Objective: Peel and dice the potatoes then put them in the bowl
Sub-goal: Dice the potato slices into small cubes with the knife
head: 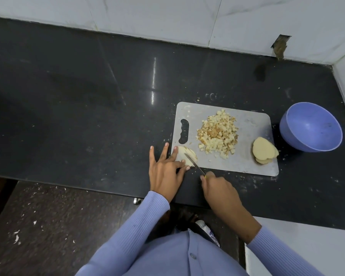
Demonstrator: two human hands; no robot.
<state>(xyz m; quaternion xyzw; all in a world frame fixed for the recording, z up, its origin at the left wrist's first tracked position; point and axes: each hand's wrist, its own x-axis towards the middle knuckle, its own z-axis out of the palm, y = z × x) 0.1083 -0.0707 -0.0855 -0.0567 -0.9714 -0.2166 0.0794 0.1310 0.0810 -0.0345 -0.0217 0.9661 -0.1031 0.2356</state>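
Right hand grips knife | left hand pins slices flat with straight fingers — steady cutting | dice heaped mid-board — bowl empty alongside

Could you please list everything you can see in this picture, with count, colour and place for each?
cutting board: one, pale grey, on the counter, right of centre.
diced potato: one heap, pale yellow with browner bits, mid-board.
potato slices: one small stack, pale yellow, board's right edge.
potato piece: one, pale, partly cut, board's near left corner.
knife: one, thin blade, across the potato piece.
bowl: one, blue-violet, no potato in it, right of the board.
counter: one, black, against a white wall.
left hand: fingers straight, pressing the potato piece.
right hand: grips the knife handle.
sleeves: two, lilac.
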